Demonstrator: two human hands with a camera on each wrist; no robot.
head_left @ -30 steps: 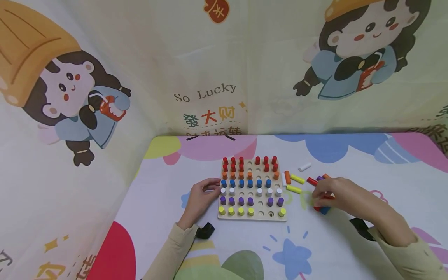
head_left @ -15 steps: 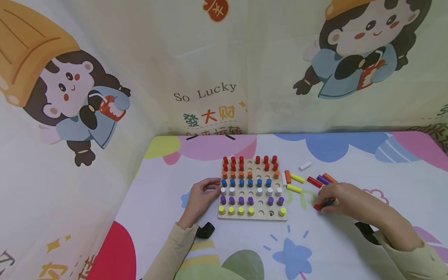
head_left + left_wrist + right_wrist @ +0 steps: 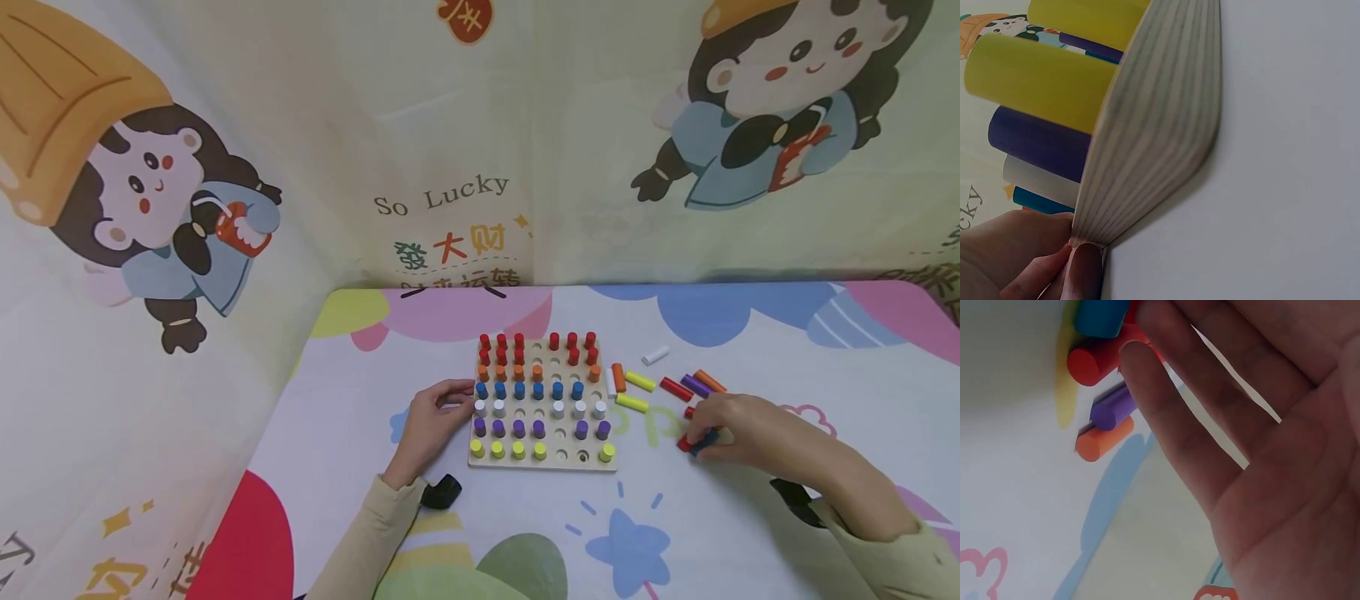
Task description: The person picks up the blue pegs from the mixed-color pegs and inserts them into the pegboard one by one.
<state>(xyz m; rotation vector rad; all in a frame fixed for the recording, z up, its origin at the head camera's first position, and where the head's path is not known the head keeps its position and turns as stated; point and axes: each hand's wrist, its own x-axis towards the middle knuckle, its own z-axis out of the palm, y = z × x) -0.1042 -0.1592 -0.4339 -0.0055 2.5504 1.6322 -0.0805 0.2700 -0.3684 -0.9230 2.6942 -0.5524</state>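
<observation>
A wooden pegboard carries rows of red, orange, blue, white, purple and yellow pegs, with some bare holes. My left hand grips its left edge; in the left wrist view, thumb and fingers pinch the board's corner. To the right, my right hand is down at the table, thumb and fingertips around a blue peg. A red peg touches or lies right beside it. In the right wrist view the blue peg shows at the top edge; thumb and index finger are out of sight there.
Loose pegs lie between board and right hand: two yellow pegs, an orange peg, white pegs, a red peg, a purple peg and another orange peg. A patterned cloth wall rises behind the table.
My right hand has shifted slightly right and toward me, uncovering the purple and orange pegs, and its fingers have closed around the blue peg. The left hand stays at the board's edge.
</observation>
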